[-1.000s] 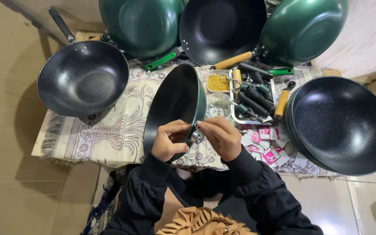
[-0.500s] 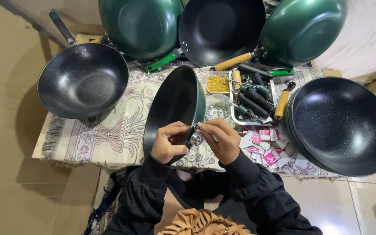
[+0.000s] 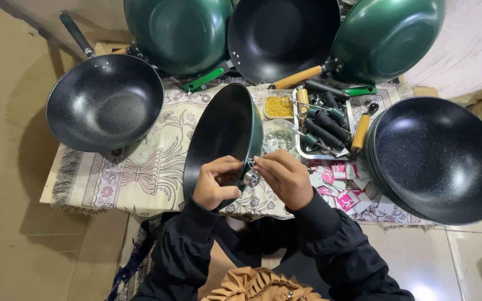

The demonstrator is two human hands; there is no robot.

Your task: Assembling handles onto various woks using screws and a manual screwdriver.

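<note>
Head view: both hands [image 3: 252, 181] grip tilted wok [image 3: 224, 136].

We see both arms in black sleeves rising from six o'clock and converging toward the centre. Our left hand [image 3: 217, 183] sits at about seven o'clock of centre, fingers curled inward, thumb pointing toward three o'clock. Our right hand [image 3: 283, 177] lies just beside it at five o'clock, knuckles up, fingertips [image 3: 259, 162] pinched together and nearly touching the left's.
</note>
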